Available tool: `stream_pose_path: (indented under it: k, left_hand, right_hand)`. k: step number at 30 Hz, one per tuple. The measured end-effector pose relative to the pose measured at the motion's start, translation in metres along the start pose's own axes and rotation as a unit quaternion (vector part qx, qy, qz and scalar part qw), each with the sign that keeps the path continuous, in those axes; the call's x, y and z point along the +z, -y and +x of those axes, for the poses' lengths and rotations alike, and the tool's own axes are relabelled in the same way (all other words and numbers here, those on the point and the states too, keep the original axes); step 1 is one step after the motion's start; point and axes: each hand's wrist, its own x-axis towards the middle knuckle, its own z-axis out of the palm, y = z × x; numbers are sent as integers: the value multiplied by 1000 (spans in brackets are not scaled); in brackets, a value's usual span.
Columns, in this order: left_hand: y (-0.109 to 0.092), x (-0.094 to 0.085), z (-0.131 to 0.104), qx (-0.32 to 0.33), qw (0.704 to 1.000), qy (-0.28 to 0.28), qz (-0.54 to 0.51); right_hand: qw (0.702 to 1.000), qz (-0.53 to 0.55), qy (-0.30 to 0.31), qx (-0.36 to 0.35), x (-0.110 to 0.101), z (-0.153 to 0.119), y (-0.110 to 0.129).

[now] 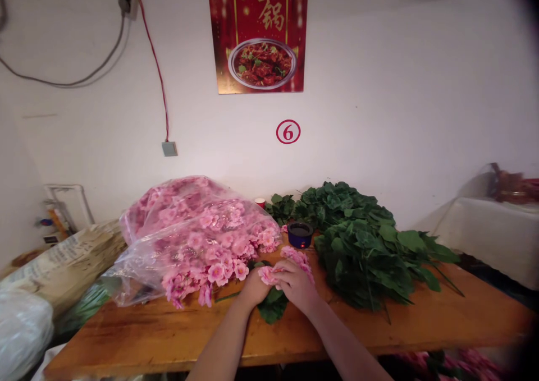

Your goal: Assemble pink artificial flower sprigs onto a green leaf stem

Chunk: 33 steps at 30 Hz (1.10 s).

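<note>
My left hand (253, 289) is closed around a leafy stem; part of a green stem (227, 297) sticks out on its left. Green leaves (272, 307) hang below and between my hands. My right hand (298, 285) meets the left one, its fingers bent onto a pink artificial flower (268, 275). More pink blossoms (300, 256) show just behind my right hand. The exact grip of the fingertips is partly hidden. To the left, a clear plastic bag (138, 271) spills many pink flowers (223, 269) onto the wooden table (168, 336).
A heap of green leaf sprays (362, 257) covers the table's right side. Behind my hands stands a dark blue round pot (300, 236), with a small red-and-white cup (260, 202) near the wall. Sacks (63, 260) lie at left; more pink flowers (467, 364) sit below the right edge.
</note>
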Motion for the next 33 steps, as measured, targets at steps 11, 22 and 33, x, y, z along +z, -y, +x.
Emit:
stream_pose_path:
  k: [11, 22, 33]
  left_hand:
    - [2, -1, 3, 25, 995, 11, 100]
    - [0, 1, 3, 4, 1000, -1, 28]
    - [4, 3, 3, -36, 999, -22, 31]
  right_hand:
    - [996, -70, 45, -25, 2, -2, 1]
    - [991, 42, -91, 88, -7, 4, 1]
    - [956, -104, -146, 231, -103, 74, -86]
